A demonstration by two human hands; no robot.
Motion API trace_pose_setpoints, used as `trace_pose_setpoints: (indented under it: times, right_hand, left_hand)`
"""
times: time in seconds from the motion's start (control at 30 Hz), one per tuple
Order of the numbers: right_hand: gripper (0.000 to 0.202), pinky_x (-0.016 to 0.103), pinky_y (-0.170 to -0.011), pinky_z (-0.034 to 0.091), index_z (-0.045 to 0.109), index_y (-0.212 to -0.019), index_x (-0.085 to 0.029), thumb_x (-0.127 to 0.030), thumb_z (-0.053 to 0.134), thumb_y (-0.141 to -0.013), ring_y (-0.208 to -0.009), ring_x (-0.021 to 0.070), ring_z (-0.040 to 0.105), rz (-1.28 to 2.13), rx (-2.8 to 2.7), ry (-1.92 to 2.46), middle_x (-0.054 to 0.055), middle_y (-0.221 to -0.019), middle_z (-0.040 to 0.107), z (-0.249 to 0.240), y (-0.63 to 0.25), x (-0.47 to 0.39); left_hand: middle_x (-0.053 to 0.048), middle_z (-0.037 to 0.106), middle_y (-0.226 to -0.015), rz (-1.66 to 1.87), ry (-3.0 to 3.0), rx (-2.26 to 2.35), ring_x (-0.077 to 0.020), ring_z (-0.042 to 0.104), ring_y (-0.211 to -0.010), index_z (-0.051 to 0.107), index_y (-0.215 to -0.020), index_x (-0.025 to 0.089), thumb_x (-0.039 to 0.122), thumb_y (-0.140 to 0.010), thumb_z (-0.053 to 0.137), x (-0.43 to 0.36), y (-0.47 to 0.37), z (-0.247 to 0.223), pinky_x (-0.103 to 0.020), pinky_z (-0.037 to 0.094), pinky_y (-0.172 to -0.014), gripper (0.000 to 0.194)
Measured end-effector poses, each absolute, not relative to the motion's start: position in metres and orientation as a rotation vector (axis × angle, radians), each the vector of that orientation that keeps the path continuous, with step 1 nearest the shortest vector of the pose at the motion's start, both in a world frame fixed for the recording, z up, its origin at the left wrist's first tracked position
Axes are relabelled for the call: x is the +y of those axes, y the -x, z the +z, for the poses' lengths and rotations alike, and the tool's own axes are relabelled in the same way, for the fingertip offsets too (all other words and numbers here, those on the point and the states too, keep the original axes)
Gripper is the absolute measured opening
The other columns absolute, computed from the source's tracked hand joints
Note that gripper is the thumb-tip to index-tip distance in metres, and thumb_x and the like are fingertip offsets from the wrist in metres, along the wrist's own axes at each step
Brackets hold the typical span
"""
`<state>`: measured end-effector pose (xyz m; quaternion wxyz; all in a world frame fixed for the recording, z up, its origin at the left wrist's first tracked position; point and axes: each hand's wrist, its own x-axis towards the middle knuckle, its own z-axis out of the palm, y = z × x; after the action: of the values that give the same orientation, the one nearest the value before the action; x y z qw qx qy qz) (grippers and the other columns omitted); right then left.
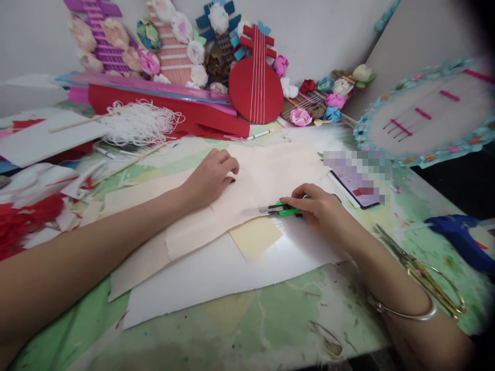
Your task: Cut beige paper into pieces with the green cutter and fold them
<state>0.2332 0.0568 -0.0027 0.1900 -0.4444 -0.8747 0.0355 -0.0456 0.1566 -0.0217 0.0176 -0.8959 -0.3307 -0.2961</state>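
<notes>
My right hand (323,208) grips a green and black utility knife (284,208), its blade pointing left over the near edge of the pale peach paper (266,175). My left hand (212,178) rests on that paper with loosely curled fingers, a gap between thumb and forefinger and nothing visible in them. Underneath, another peach piece (135,273) sticks out to the left. A white sheet (185,291) lies below, with a pale yellow square (257,238) on it.
Gold-handled scissors (425,278) and a blue glue gun (460,239) lie right, near a phone (359,188). A red lute-shaped craft (256,82) leans at the back beside paper flowers. White string (141,123) and red scraps (29,221) are on the left.
</notes>
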Motion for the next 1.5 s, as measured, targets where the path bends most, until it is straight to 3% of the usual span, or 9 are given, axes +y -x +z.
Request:
trace_pose_setpoints:
  times: [0.17, 0.37, 0.47, 0.67, 1.0, 1.5]
  right_hand:
    - [0.042, 0.037, -0.078, 0.050, 0.069, -0.116, -0.021, -0.007, 0.042, -0.088, -0.090, 0.0225, 0.059, 0.094, -2.477, 1.275, 0.012, -0.101, 0.062, -0.003, -0.234, 0.057]
    - [0.045, 0.036, -0.075, 0.050, 0.070, -0.115, -0.022, -0.004, 0.040, -0.085, -0.088, 0.0231, 0.060, 0.090, -2.464, 1.277, 0.012, -0.099, 0.063, -0.003, -0.233, 0.057]
    - [0.047, 0.036, -0.074, 0.051, 0.070, -0.114, -0.022, -0.003, 0.039, -0.084, -0.087, 0.0229, 0.061, 0.099, -2.467, 1.286, 0.012, -0.099, 0.063, -0.001, -0.232, 0.058]
    - [0.046, 0.036, -0.074, 0.050, 0.070, -0.115, -0.020, -0.003, 0.040, -0.085, -0.086, 0.0226, 0.060, 0.114, -2.477, 1.290, 0.012, -0.098, 0.063, 0.001, -0.232, 0.055]
    - [0.052, 0.033, -0.078, 0.051, 0.069, -0.116, -0.025, -0.001, 0.042, -0.079, -0.088, 0.0208, 0.062, 0.187, -2.501, 1.316, 0.009, -0.100, 0.064, 0.008, -0.245, 0.047]
    - [0.055, 0.036, -0.080, 0.050, 0.068, -0.119, -0.019, 0.003, 0.041, -0.076, -0.091, 0.0229, 0.061, 0.180, -2.497, 1.341, 0.012, -0.103, 0.062, 0.007, -0.237, 0.046]
  left_hand:
    - [-0.008, 0.061, -0.083, -0.711, 2.987, -0.658, -0.0215, 0.051, -0.085, 0.058, -0.075, 0.020, 0.016, -0.092, 0.040, 0.155, 0.042, -0.018, -0.037, 0.041, -0.081, 0.025]
    - [-0.007, 0.060, -0.083, -0.771, 3.166, -0.784, -0.0197, 0.053, -0.082, 0.056, -0.077, 0.019, 0.013, -0.082, 0.043, 0.146, 0.041, -0.010, -0.033, 0.043, -0.077, 0.015]
    - [-0.006, 0.058, -0.082, -0.770, 3.154, -0.919, -0.0201, 0.051, -0.081, 0.053, -0.076, 0.019, 0.023, -0.082, 0.050, 0.143, 0.038, -0.011, -0.034, 0.042, -0.078, 0.008]
    - [-0.009, 0.055, -0.090, -0.632, 3.033, -0.902, -0.0246, 0.048, -0.088, 0.052, -0.085, 0.017, 0.042, -0.086, 0.055, 0.143, 0.035, -0.022, -0.041, 0.041, -0.084, 0.026]
    - [-0.009, 0.054, -0.091, -0.658, 3.062, -0.888, -0.0241, 0.048, -0.088, 0.051, -0.085, 0.019, 0.039, -0.086, 0.056, 0.142, 0.036, -0.020, -0.040, 0.041, -0.084, 0.022]
    - [-0.010, 0.054, -0.091, -0.573, 2.985, -0.914, -0.0255, 0.046, -0.088, 0.052, -0.085, 0.017, 0.044, -0.087, 0.053, 0.136, 0.032, -0.020, -0.041, 0.040, -0.082, 0.028]
